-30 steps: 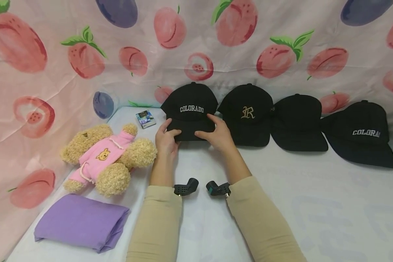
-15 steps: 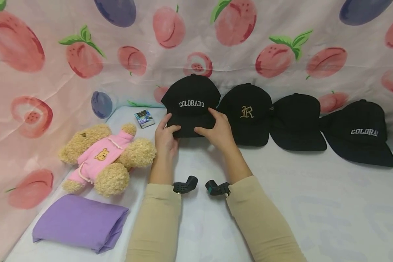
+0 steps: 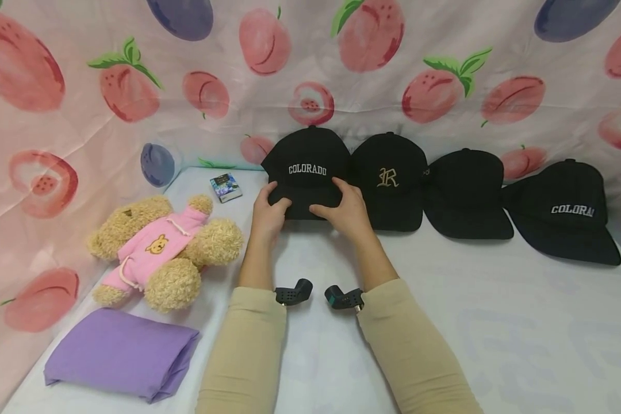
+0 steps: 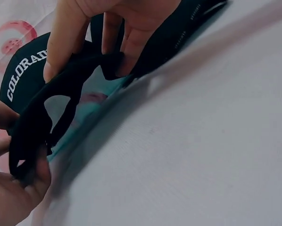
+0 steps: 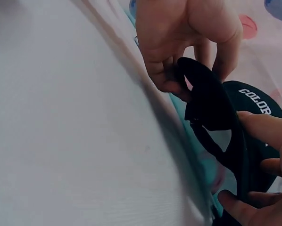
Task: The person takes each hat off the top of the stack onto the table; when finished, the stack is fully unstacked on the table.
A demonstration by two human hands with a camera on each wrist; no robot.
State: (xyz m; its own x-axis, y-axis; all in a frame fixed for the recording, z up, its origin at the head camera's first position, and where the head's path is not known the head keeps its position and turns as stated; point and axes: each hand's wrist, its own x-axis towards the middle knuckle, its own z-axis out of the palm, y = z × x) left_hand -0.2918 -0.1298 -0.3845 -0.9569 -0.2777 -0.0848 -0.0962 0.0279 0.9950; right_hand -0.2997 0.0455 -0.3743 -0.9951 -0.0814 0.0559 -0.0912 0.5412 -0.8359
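A black COLORADO baseball cap [image 3: 310, 152] is held upright by its brim, between both hands, at the left end of a row of black caps. My left hand [image 3: 270, 215] pinches the left side of the brim, thumb on top. On the right side, my right hand [image 3: 349, 213] grips the brim the same way, fingers curled beneath. The right edge of this cap overlaps the neighbouring black cap with a gold R [image 3: 390, 161]. Both wrist views show the cap's dark underside [image 4: 32, 120] and the gap above its back strap [image 5: 208, 141], with the hands at either side.
Farther right stand a plain black cap [image 3: 466, 190] and another COLORADO cap [image 3: 569, 190]. At left are a small blue-patterned box [image 3: 226, 187], a teddy bear [image 3: 157, 244] in pink and a folded purple cloth [image 3: 121, 353]. A fruit-print curtain [image 3: 269, 109] hangs behind the white table [image 3: 445, 345].
Held by both hands, the COLORADO cap first rises, then comes down and shifts a little right, closer against the R cap. The other caps keep their places.
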